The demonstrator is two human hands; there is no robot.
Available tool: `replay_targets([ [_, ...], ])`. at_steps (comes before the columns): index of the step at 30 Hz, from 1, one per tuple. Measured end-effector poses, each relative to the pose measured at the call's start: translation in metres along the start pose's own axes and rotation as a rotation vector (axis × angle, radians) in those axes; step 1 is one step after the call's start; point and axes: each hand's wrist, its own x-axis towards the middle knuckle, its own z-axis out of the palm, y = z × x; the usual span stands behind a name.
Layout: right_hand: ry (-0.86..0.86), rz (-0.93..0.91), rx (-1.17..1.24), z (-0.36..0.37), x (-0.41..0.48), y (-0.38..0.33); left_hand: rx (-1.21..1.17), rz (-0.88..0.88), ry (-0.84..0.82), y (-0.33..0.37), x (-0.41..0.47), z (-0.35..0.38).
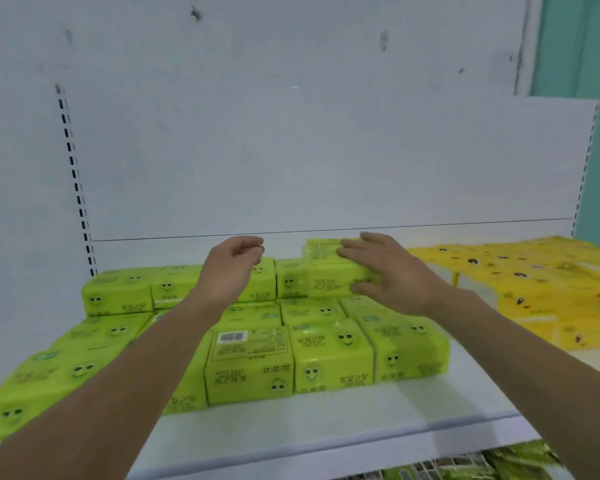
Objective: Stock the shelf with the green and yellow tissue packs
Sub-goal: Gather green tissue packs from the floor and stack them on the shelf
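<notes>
Bare strip along shelf (326, 427) front edge. Behind it, green packs (329, 355) in rows, touching. Right hand (392, 275) gripping top pack (326, 271) on back row: fingers over top, thumb on front. Left hand (232, 268) loosely curled, holding nothing. Yellow packs (534, 289) rightward, narrow gap between. Open room above, up back panel (291, 150).

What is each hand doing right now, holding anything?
Left hand: loosely curled, holding nothing.
Right hand: grips a green tissue pack lying on top of the back row.
</notes>
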Motion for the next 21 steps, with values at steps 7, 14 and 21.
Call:
replay_targets([
  [7, -0.01, 0.223, 0.014, 0.013, 0.02, 0.072, 0.441, 0.215, -0.287, -0.023, 0.046, 0.043],
  [14, -0.174, 0.27, -0.013, 0.049, 0.047, 0.102, 0.921, 0.413, -0.435, -0.055, 0.083, 0.064],
  [21, -0.188, 0.262, 0.005, 0.065, 0.057, 0.108, 0.991, 0.495, -0.434, -0.067, 0.09, 0.069],
])
